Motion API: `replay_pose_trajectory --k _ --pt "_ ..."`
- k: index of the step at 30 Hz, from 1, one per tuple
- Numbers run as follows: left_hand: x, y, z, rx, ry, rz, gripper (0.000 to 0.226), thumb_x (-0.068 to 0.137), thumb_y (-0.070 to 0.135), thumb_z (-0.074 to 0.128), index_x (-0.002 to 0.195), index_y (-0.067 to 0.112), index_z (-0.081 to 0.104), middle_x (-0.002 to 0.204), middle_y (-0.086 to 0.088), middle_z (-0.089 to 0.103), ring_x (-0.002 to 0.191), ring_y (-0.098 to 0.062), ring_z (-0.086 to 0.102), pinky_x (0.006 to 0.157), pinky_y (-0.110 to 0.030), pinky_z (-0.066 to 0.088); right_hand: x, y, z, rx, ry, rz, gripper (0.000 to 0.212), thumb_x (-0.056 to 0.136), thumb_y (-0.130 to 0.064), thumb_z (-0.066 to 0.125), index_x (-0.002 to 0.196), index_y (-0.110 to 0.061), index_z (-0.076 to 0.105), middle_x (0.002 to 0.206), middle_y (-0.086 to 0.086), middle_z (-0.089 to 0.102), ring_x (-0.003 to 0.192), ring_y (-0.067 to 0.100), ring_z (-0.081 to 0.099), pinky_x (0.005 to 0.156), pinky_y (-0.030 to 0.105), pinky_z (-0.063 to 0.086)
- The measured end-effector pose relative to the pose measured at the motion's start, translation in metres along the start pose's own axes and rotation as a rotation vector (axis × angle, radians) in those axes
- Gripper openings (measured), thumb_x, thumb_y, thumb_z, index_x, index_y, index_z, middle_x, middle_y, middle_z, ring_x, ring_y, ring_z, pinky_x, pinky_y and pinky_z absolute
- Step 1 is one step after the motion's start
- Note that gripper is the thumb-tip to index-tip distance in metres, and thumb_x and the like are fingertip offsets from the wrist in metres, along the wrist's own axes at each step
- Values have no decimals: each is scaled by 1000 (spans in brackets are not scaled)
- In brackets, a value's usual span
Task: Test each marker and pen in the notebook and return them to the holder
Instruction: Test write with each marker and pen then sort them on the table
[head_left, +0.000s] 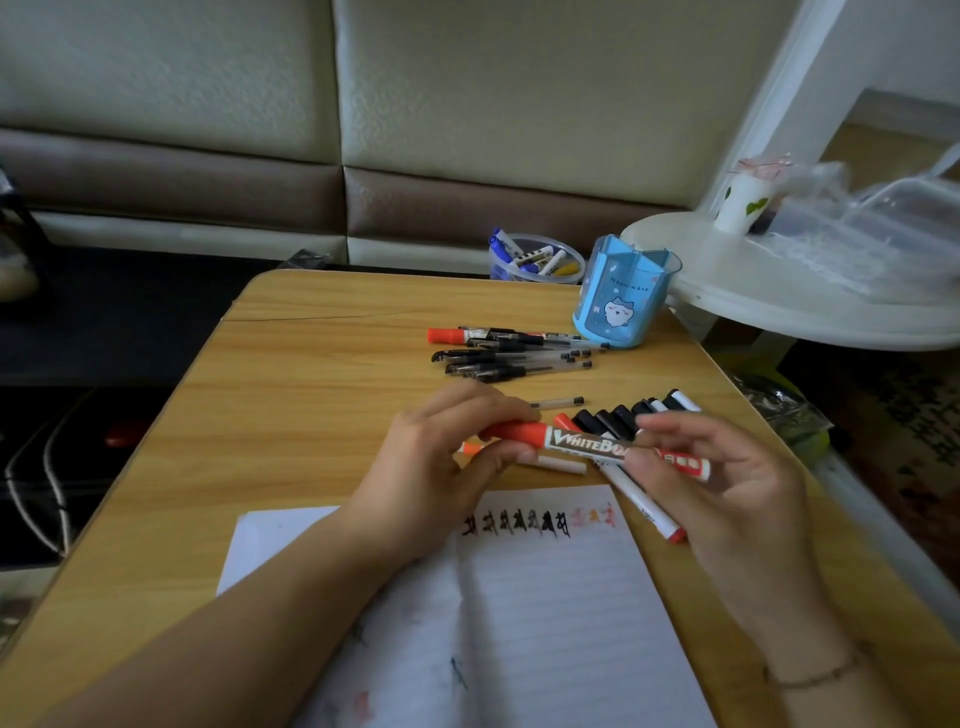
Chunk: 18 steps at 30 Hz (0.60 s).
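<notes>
The left part of the wooden table (291, 395) is bare up to its left edge. The open notebook (545, 597) lies at the near edge, with marks along the top of its right page. The left hand (441, 457) pinches the red cap of a red whiteboard marker (582, 441), held level above the table. The right hand (727, 488) grips the barrel end, fingers curled. Behind them lie black pens (509, 353) and black-capped markers (623, 415). The blue holder (623, 291) stands near the far right edge, touching a white round table (779, 306).
</notes>
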<state>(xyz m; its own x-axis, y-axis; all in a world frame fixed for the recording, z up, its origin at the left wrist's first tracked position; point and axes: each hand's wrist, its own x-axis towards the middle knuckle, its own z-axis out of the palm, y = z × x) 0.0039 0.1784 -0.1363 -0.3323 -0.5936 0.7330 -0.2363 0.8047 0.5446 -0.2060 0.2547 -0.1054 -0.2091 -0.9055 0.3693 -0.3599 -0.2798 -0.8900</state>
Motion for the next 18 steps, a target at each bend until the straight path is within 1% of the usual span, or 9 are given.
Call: replay_pose_trajectory --k 1,3,4,6,8,10,12,15,18 --pt "0 0 -1 -7 36 -25 21 88 21 68 106 10 71 98 6 66 92 -7 62 81 -20 48 2 0 -3 -94 8 -31 18 74 -35 80 91 -30 74 88 -13 74 71 8 69 47 25 53" --pt "0 0 -4 -15 120 -107 26 92 32 64 113 18 67 101 10 66 93 -7 60 82 -18 44 6 2 -6 -269 22 -87 17 75 -32 78 90 -36 73 86 -17 73 68 5 68 46 20 52" --pt "0 0 -5 -28 168 -175 28 95 37 57 118 22 63 104 12 65 94 -6 59 82 -15 42 9 2 -7 -321 50 -97 16 75 -32 76 91 -37 73 85 -19 73 70 5 69 51 19 54" --pt "0 -3 -6 -95 275 -339 30 99 40 45 123 28 58 111 15 64 102 -5 59 84 -11 41 21 -1 -7 -402 105 -107 15 76 -36 73 90 -34 75 87 -16 72 76 9 70 58 30 58" --pt "0 -9 -8 -161 381 -493 27 99 39 40 120 35 58 112 17 63 105 -8 58 88 -21 45 34 -2 0 -511 105 -114 11 78 -32 75 89 -31 76 85 -12 73 79 8 68 66 35 57" --pt "3 -15 -10 -190 431 -600 23 101 35 39 113 40 58 110 17 62 106 -14 58 93 -37 48 46 -1 14 -587 50 -100 9 79 -30 75 88 -34 76 86 -12 72 82 6 64 70 32 55" --pt "4 -18 -10 -204 438 -663 22 104 31 40 112 38 59 113 14 62 108 -17 57 97 -45 48 52 5 29 -604 -47 -47 10 79 -33 75 88 -39 74 88 -14 70 83 4 61 71 28 53" --pt "4 -17 -9 -209 417 -692 23 103 32 42 116 33 60 115 16 61 110 -14 57 98 -42 48 54 12 46 -689 -198 -20 12 80 -38 74 91 -43 70 96 -15 61 88 2 55 72 22 44" --pt "5 -15 -9 -227 414 -690 21 103 30 42 112 36 60 110 18 62 106 -10 58 93 -37 49 54 13 51 -802 -301 -97 14 80 -41 73 94 -41 72 93 -18 54 90 3 51 80 29 48"
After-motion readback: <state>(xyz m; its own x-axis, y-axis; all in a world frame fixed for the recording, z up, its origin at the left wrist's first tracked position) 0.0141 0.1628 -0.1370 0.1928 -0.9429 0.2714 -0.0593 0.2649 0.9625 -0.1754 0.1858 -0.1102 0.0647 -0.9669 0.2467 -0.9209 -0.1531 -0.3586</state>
